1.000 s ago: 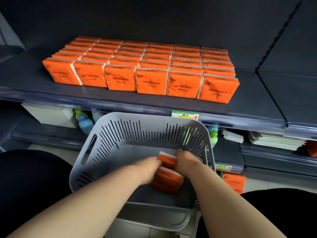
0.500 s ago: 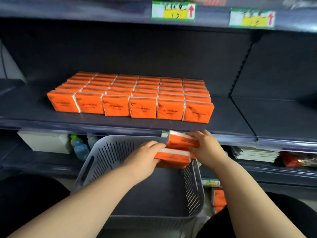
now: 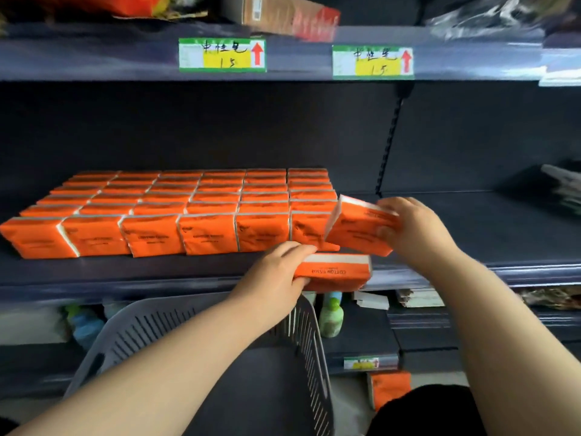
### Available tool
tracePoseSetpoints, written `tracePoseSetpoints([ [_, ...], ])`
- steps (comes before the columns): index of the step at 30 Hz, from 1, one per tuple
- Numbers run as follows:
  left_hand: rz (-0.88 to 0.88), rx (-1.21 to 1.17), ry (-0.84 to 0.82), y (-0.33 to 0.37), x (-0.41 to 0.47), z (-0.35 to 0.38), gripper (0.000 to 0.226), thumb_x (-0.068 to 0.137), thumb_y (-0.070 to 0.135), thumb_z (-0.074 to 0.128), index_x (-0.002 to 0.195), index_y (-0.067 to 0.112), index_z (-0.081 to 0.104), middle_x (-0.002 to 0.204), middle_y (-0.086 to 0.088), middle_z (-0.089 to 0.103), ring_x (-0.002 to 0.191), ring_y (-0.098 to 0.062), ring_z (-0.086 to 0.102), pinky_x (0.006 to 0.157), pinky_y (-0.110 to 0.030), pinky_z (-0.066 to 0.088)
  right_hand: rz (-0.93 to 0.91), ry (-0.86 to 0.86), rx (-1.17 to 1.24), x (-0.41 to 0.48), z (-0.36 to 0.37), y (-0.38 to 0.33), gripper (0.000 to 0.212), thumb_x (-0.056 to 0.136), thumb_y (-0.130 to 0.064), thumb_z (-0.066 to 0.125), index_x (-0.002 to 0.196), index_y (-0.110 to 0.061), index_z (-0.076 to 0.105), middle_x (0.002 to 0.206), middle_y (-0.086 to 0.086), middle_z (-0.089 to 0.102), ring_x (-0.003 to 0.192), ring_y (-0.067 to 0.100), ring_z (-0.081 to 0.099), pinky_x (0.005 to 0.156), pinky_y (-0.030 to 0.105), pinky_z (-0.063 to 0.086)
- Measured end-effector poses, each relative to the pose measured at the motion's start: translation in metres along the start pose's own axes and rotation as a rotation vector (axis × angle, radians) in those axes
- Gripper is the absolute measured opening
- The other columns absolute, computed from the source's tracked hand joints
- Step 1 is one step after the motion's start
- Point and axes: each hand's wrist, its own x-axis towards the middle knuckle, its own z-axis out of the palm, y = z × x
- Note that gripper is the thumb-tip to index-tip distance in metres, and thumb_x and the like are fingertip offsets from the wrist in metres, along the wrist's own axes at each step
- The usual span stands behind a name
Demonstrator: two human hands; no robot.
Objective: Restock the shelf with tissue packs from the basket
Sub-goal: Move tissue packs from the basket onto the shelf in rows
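Note:
Several rows of orange tissue packs [image 3: 176, 212] stand on the dark shelf [image 3: 471, 234]. My right hand [image 3: 412, 228] grips one orange pack [image 3: 355, 228], tilted, just right of the front row's right end, over the shelf. My left hand [image 3: 279, 272] holds a second orange pack [image 3: 336, 272] flat at the shelf's front edge, above the grey slotted basket [image 3: 195, 328]. The part of the basket's floor that shows is bare.
Price labels [image 3: 222, 55] hang on the shelf above. Below the shelf stand a green bottle [image 3: 330, 316], a blue bottle [image 3: 83, 325] and stacked paper goods [image 3: 418, 298]. Another orange pack [image 3: 390, 388] lies low at the right. Bare shelf stretches right of the rows.
Both hands lifted the two packs out of the basket and up to the shelf. The right hand's pack moved up and right to the end of the front row. The view tilted upward.

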Motion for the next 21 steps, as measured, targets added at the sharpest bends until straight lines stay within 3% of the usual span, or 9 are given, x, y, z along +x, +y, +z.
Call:
tracePoseSetpoints([
  [4, 0.066, -0.003, -0.015, 0.016, 0.045, 0.024, 0.05, 0.086, 0.012, 0.062, 0.133, 0.023, 0.049, 0.133, 0.009, 0.047, 0.123, -0.013, 0.044, 0.103, -0.027, 0.035, -0.003, -0.049, -0.095, 0.059, -0.008, 0.023, 0.043, 0.082, -0.01, 0.061, 0.124, -0.017, 0.057, 0.117, 0.013, 0.057, 0.112, 0.035, 0.051, 0.092, 0.034, 0.041],
  [7, 0.089, -0.011, 0.001, 0.025, 0.076, 0.04, 0.05, 0.088, 0.016, 0.061, 0.135, 0.025, 0.047, 0.134, 0.009, 0.044, 0.125, -0.012, 0.04, 0.103, -0.026, 0.034, -0.011, -0.104, -0.182, 0.105, -0.004, 0.038, 0.038, 0.084, -0.013, 0.057, 0.122, -0.018, 0.057, 0.115, 0.01, 0.058, 0.108, 0.033, 0.055, 0.084, 0.03, 0.042],
  [11, 0.111, -0.019, 0.014, 0.024, 0.106, 0.061, 0.052, 0.087, 0.017, 0.062, 0.135, 0.028, 0.046, 0.133, 0.009, 0.045, 0.124, -0.013, 0.041, 0.102, -0.027, 0.037, -0.015, -0.164, -0.207, 0.159, 0.012, 0.055, 0.032, 0.088, -0.019, 0.056, 0.12, -0.015, 0.058, 0.117, 0.009, 0.061, 0.108, 0.03, 0.057, 0.093, 0.039, 0.048],
  [15, 0.207, -0.007, -0.015, 0.014, 0.124, 0.082, 0.048, 0.081, 0.013, 0.065, 0.128, 0.022, 0.055, 0.122, 0.001, 0.055, 0.119, -0.02, 0.048, 0.099, -0.034, 0.044, 0.064, -0.213, -0.297, 0.205, 0.039, 0.065, 0.033, 0.084, -0.013, 0.048, 0.111, -0.03, 0.057, 0.107, 0.004, 0.061, 0.095, 0.029, 0.06, 0.077, 0.032, 0.05],
  [18, 0.299, 0.026, -0.026, 0.011, 0.131, 0.097, 0.049, 0.073, 0.008, 0.07, 0.119, 0.018, 0.061, 0.11, -0.001, 0.061, 0.106, -0.021, 0.057, 0.094, -0.025, 0.046, 0.119, -0.226, -0.343, 0.229, 0.06, 0.067, 0.045, 0.081, -0.011, 0.046, 0.12, -0.032, 0.054, 0.117, 0.008, 0.058, 0.103, 0.032, 0.058, 0.081, 0.034, 0.049],
  [21, 0.385, 0.08, 0.006, 0.011, 0.143, 0.109, 0.054, 0.057, 0.017, 0.078, 0.109, 0.021, 0.064, 0.096, 0.004, 0.065, 0.088, -0.015, 0.063, 0.086, -0.017, 0.039, 0.143, -0.237, -0.374, 0.251, 0.084, 0.07, 0.049, 0.086, -0.006, 0.047, 0.133, -0.022, 0.048, 0.129, 0.014, 0.052, 0.115, 0.034, 0.053, 0.092, 0.036, 0.047],
])
